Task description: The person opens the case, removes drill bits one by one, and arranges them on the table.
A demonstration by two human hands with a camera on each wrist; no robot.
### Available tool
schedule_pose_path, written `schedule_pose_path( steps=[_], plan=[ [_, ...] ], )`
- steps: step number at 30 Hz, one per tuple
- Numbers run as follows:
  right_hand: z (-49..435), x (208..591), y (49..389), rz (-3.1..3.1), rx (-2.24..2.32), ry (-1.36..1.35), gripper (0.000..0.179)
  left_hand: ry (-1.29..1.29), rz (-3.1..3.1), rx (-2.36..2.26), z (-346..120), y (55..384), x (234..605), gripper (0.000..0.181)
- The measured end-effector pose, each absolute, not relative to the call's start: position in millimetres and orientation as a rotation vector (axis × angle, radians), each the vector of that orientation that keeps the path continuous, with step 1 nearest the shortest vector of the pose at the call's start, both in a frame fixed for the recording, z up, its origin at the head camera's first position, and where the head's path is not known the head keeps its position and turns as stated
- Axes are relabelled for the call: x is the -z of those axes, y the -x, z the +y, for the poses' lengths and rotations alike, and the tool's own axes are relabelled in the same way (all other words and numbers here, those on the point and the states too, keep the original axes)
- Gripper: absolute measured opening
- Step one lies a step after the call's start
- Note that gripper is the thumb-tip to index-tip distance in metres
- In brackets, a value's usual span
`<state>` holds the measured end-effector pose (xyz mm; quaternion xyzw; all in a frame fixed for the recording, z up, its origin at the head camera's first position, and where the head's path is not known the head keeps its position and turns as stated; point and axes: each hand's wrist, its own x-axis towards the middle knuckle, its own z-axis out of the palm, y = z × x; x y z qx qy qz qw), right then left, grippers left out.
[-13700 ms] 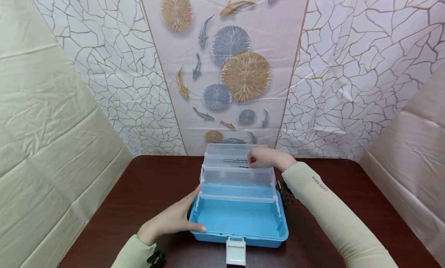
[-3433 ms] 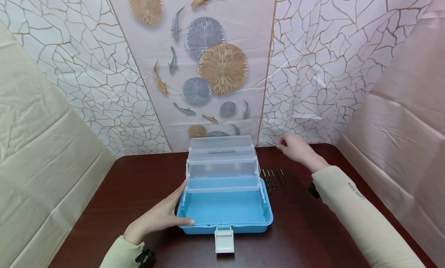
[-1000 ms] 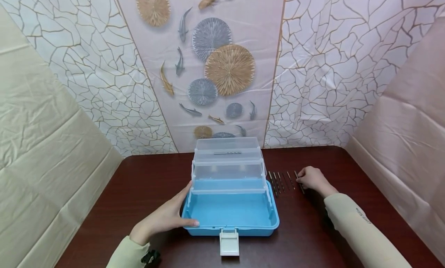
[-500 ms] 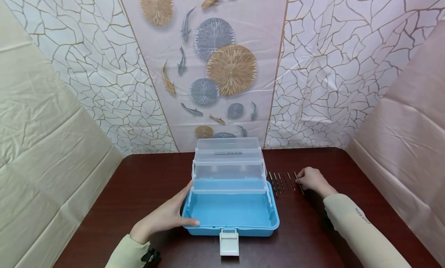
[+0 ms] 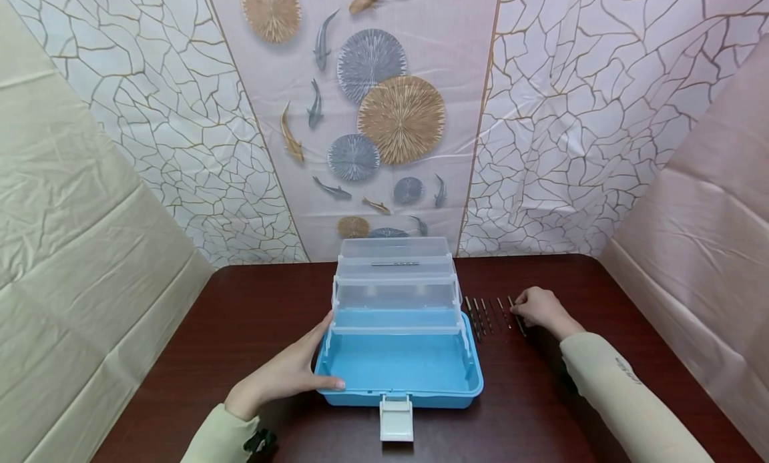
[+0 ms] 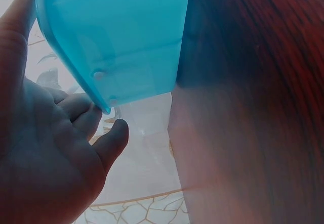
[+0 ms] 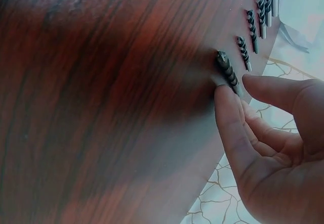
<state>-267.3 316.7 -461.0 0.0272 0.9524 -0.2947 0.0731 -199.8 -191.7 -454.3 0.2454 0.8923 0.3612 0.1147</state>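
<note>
In the head view, a blue toolbox (image 5: 399,363) stands with its clear tiered trays (image 5: 393,293) raised. My left hand (image 5: 285,369) holds the box's left end, thumb on the front rim; in the left wrist view, bent fingers (image 6: 83,115) meet the rim's corner. Right of the box, my right hand (image 5: 541,311) pinches a dark drill bit (image 5: 521,327) low at the table. The right wrist view shows this drill bit (image 7: 226,67) between thumb and forefinger, its shank partly hidden. One silver drill bit (image 5: 394,263) lies in an upper tray.
Several drill bits (image 5: 476,316) lie in a row on the dark red table (image 5: 264,309), between the box and my right hand. A white latch (image 5: 396,419) hangs off the box's front. Patterned cloth (image 5: 541,149) closes the back.
Earlier my right hand was in the upper tray, then carried a bit over the table's back. It has come down at the row's right end. Over the last second both hands stay nearly still.
</note>
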Motion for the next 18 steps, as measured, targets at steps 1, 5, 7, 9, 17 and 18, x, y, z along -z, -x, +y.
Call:
schedule_pose_path(
  steps=[1, 5, 7, 9, 17, 18],
  plan=[
    [316, 460, 267, 2.858, 0.884, -0.082, 0.023, -0.720, 2.615, -1.060, -192, 200, 454, 0.123],
    [316, 455, 267, 2.855, 0.884, -0.070, 0.023, -0.721, 2.617, -1.064, -191, 200, 454, 0.123],
    [317, 453, 269, 2.861, 0.870, -0.053, 0.026, -0.719, 2.617, -1.065, -191, 201, 454, 0.123],
    [318, 448, 271, 2.882, 0.836, -0.032, 0.029, -0.719, 2.619, -1.063, -192, 200, 454, 0.123],
    [319, 422, 283, 2.997, 0.659, 0.070, 0.040, -0.720, 2.621, -1.056, -192, 200, 454, 0.123],
    [318, 418, 284, 3.005, 0.651, 0.075, 0.041, -0.720, 2.622, -1.055, -192, 200, 455, 0.123]
  ],
)
